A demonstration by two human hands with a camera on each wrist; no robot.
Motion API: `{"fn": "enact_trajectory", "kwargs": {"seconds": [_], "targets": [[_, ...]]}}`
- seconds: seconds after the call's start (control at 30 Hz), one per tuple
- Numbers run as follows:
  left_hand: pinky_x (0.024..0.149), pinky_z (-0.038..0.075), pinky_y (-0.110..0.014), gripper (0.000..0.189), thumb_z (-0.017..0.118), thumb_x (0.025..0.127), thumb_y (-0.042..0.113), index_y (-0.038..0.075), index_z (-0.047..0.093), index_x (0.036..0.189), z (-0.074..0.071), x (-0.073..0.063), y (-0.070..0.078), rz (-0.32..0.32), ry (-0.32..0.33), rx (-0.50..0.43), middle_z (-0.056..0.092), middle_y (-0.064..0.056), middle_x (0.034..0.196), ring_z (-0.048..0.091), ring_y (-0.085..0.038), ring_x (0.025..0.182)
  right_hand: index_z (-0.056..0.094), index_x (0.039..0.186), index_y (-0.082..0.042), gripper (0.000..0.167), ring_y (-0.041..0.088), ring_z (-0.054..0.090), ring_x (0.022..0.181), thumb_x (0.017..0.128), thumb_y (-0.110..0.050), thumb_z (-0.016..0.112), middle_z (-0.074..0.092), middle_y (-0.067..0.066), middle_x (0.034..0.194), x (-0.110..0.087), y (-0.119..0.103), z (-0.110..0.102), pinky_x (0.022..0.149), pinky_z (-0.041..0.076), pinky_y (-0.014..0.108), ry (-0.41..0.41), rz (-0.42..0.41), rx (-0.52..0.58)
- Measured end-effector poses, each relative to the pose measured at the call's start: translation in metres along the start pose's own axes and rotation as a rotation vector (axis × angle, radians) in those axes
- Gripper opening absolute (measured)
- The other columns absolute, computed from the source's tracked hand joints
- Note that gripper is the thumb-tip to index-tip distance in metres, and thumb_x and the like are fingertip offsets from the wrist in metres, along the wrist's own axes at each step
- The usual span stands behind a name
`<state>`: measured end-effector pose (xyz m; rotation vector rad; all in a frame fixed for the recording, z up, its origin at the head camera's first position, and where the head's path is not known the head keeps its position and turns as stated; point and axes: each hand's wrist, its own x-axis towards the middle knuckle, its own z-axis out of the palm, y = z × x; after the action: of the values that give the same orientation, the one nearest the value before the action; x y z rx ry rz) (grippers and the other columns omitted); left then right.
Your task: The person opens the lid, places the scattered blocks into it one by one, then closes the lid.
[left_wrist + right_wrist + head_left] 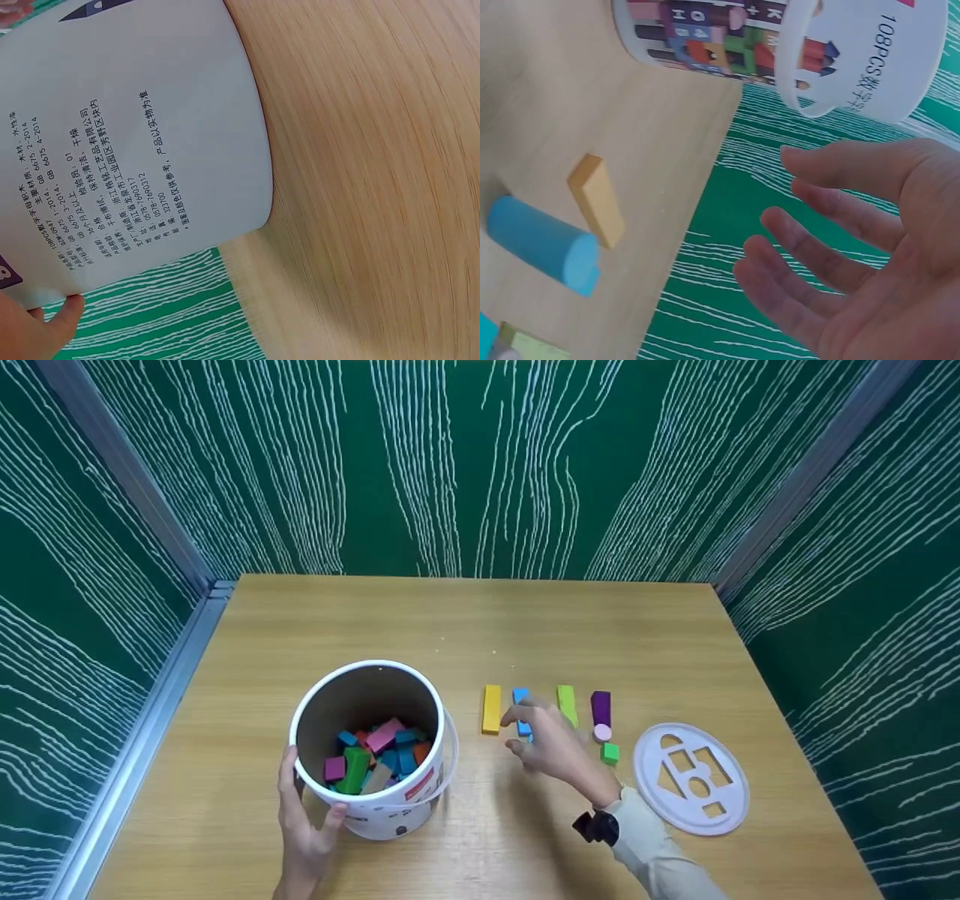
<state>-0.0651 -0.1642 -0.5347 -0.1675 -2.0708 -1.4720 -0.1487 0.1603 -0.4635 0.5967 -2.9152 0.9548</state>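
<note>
A white bucket stands on the table with many coloured wooden blocks inside. My left hand holds it, thumb at the front rim and fingers along the left side; the left wrist view shows fingertips against its printed wall. Fingers spread and relaxed, my right hand is over the row of blocks and holds nothing. Beside its fingertips are a yellow block and a blue block, the latter partly covered by the hand. A lime green block lies just beyond it.
Right of the hand lie a purple block, a pale pink round piece and a green cube. Farther right is a white lid with shaped holes. Green patterned walls enclose the table at the back and sides.
</note>
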Motion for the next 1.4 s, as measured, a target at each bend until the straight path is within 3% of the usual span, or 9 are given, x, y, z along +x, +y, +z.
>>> {"fn": "enact_trajectory", "kwargs": {"seconds": [0.27,0.67,0.9,1.2,1.4], "targets": [[0.108,0.026,-0.022,0.087,0.065,0.074,0.01,0.004,0.021,0.149,0.0,0.0,0.001,-0.018,-0.003,0.011,0.025,-0.014,0.152,0.027,-0.017,0.137,0.072,0.094,-0.012,0.019,0.023,0.061,0.091,0.076,-0.008,0.076,0.062,0.006,0.106,-0.004,0.014,0.007,0.07,0.054,0.037,0.0,0.123,-0.033],[0.109,0.025,-0.024,0.086,0.067,0.076,0.015,0.001,0.022,0.148,0.0,-0.001,-0.001,-0.003,0.003,-0.001,0.025,-0.016,0.152,0.026,-0.015,0.138,0.072,0.09,-0.007,0.021,0.028,0.058,0.091,0.071,0.0,0.074,0.061,0.004,0.095,-0.009,0.041,0.018,0.07,0.051,0.04,0.046,0.136,-0.026],[0.108,0.026,-0.023,0.088,0.068,0.073,0.01,0.0,0.022,0.147,-0.001,0.0,0.0,0.007,0.003,-0.005,0.026,-0.017,0.152,0.027,-0.018,0.137,0.071,0.095,-0.006,0.022,0.026,0.057,0.095,0.073,-0.001,0.073,0.06,0.005,0.099,-0.006,0.047,0.022,0.079,0.052,0.043,0.009,0.22,-0.023],[0.11,0.025,-0.026,0.088,0.066,0.075,0.012,0.006,0.019,0.15,0.0,-0.001,0.0,-0.053,-0.01,0.003,0.023,-0.011,0.154,0.023,-0.016,0.139,0.072,0.096,-0.006,0.022,0.025,0.058,0.094,0.075,0.0,0.073,0.062,0.006,0.1,-0.004,0.057,0.027,0.085,0.051,0.045,-0.032,0.301,0.015],[0.108,0.026,-0.022,0.087,0.066,0.076,0.012,0.005,0.02,0.149,0.0,-0.001,-0.001,-0.021,-0.007,-0.002,0.023,-0.015,0.153,0.025,-0.016,0.138,0.072,0.099,-0.004,0.025,0.026,0.059,0.093,0.075,0.003,0.072,0.062,0.007,0.099,-0.006,0.06,0.03,0.084,0.053,0.045,-0.042,0.319,0.04]]}}
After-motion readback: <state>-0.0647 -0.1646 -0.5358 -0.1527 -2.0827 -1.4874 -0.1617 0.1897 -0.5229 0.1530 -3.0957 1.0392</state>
